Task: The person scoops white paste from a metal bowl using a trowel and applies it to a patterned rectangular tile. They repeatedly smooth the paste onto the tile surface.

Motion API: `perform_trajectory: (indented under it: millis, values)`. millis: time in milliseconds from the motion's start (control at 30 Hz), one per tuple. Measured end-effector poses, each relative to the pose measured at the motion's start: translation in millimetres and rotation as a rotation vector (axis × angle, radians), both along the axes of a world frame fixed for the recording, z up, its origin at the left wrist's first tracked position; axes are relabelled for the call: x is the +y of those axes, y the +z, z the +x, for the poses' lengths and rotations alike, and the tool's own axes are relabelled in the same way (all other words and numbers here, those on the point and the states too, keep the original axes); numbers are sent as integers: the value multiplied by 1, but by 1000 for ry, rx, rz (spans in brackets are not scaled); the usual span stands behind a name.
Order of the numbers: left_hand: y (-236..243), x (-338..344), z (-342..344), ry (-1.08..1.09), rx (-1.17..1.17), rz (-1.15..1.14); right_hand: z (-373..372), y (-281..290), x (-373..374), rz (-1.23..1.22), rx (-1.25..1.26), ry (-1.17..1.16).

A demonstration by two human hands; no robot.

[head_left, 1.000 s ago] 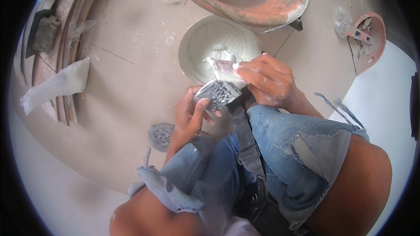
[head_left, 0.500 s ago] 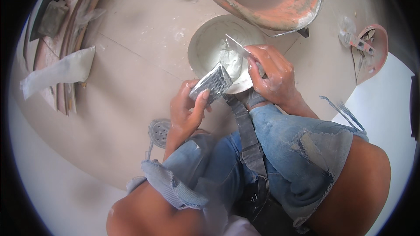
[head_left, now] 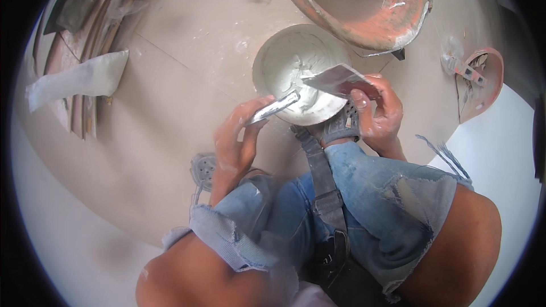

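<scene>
My right hand (head_left: 384,115) is closed around a putty knife. The wide, flat blade of the putty knife (head_left: 335,81) hangs over the near right part of a round tub (head_left: 263,63), smeared with white. Inside the tub lies wet white paste (head_left: 293,71). My left hand (head_left: 238,133) grips a small flat rectangular piece (head_left: 274,107) by its end, tilted edge-on over the tub's near left rim. Its edge looks whitish and shiny; its dimpled dark face showed earlier and is turned away now. What the piece is, I cannot tell.
A large orange bucket (head_left: 392,31) with a crusted rim stands beyond the tub. Long strips (head_left: 108,34) and a clear plastic bag (head_left: 79,82) lie at the left. A pink scoop-shaped container (head_left: 492,82) with scraps sits at the right. My feet in grey shoes (head_left: 341,125) flank the tub.
The putty knife has swung to the right and turned its flat face up. In my left hand the rectangular piece has rotated from dimpled face to edge. The view has shifted slightly.
</scene>
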State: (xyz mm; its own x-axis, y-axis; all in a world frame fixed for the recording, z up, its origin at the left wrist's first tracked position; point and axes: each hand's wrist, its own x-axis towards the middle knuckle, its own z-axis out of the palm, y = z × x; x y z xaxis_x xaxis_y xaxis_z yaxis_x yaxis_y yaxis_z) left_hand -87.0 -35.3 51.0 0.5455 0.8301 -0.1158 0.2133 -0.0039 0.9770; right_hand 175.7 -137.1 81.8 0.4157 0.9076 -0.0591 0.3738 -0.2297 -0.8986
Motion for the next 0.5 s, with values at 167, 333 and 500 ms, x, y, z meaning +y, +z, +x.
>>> perform_trajectory:
  millis: [167, 333, 500]
  values:
    - [-14, 4, -6, -28, -89, 134, 6, -3, -15, -21, 521, -160]
    - [-16, 5, 1, 21, -108, 57, 2, -12, -15, 11, 807, -202]
    - [-26, 4, 3, -63, -222, 71, -3, -12, -16, -36, 1049, -176]
